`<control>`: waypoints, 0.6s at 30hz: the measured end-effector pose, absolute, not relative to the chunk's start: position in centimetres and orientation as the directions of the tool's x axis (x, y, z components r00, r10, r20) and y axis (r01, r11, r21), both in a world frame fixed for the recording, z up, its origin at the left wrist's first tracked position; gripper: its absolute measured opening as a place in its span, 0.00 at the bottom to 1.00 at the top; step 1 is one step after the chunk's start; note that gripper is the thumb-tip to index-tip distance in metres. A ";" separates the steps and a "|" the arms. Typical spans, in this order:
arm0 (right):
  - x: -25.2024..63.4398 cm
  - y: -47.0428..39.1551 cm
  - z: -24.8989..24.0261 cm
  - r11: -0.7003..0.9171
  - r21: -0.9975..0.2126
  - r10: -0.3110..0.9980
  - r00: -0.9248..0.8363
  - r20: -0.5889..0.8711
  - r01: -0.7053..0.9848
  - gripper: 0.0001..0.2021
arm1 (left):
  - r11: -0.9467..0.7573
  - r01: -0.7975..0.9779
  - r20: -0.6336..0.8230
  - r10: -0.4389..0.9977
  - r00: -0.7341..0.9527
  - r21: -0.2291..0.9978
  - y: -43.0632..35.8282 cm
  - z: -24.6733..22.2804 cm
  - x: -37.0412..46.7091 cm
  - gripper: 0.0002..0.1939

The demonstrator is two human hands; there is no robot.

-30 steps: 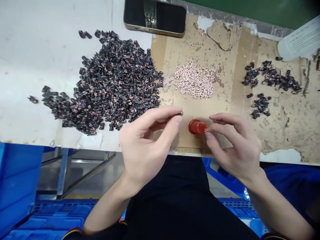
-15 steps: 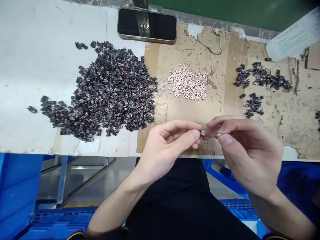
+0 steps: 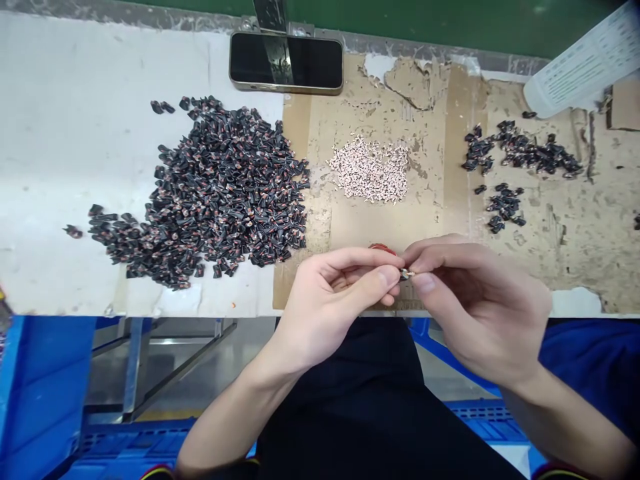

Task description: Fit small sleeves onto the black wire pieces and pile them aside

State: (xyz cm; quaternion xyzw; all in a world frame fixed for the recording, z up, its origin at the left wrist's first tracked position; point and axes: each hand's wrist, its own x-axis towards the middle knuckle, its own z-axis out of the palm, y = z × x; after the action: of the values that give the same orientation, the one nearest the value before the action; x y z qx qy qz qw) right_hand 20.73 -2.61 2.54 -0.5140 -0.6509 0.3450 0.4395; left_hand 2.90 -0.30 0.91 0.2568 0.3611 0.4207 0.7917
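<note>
Between thumb and fingers, my left hand (image 3: 335,307) pinches a small black part (image 3: 404,274) near the table's front edge. My right hand (image 3: 480,307) pinches a tiny light-coloured piece (image 3: 411,273), which meets the end of the black part. Something red (image 3: 383,249) shows just behind my left fingertips; its full shape is hidden. Beyond the hands lies a patch of tiny pinkish pieces (image 3: 371,170) on the cardboard. A large heap of black parts (image 3: 225,180) spreads to the left of them.
A phone (image 3: 286,63) lies at the back edge beside a dark upright bracket (image 3: 270,15). Smaller groups of black parts (image 3: 537,152) are on the right, below a translucent white container (image 3: 583,63). Blue crates (image 3: 47,387) stand under the table.
My right hand has moved left, bringing its tiny piece against the black part in my left hand. The red thing now shows behind my left fingers. The view has shifted slightly.
</note>
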 end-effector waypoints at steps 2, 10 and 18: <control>20.9 -2.5 2.6 0.272 -0.874 0.962 -0.106 0.251 0.403 0.14 | 0.505 -0.462 -0.363 0.858 0.364 0.730 -0.3 1.2 2.9 0.03; 20.8 -2.5 2.5 0.266 -0.892 0.962 -0.037 0.271 0.367 0.21 | 0.490 -0.508 -0.357 0.870 0.341 0.709 -0.3 1.9 2.7 0.04; 21.8 -2.8 2.6 0.397 -0.777 0.911 -0.107 0.398 0.488 0.22 | 0.623 -0.595 -0.452 0.781 0.431 0.509 -0.4 2.3 3.4 0.13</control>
State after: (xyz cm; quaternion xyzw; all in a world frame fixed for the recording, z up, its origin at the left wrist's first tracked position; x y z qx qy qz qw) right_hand 21.84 -2.85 2.56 -0.4957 -0.7056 0.2360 0.4480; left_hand 3.44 -0.40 2.28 0.1375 0.3387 0.4120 0.8346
